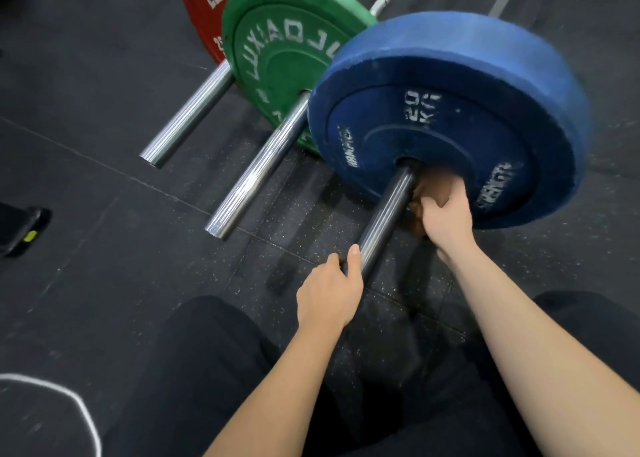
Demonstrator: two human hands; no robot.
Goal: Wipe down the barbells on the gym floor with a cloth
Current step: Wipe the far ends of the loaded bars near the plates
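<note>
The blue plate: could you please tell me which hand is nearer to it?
Right. The right hand holds a brown cloth against the sleeve beside the blue plate; the left hand grips the sleeve's free end, farther off.

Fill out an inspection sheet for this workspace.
Surface: dark speckled rubber floor.
Job's things: three barbells side by side, with blue plate, green plate, red plate; brown cloth against the nearest sleeve, by the blue plate.
Clutter: black object with yellow-green tab, left edge.
Hands: left hand grips the sleeve end; right hand holds the cloth.
Cables: white curved line, lower left; cord or marking, cannot tell.
Surroundings: the person's dark trousers.
</note>
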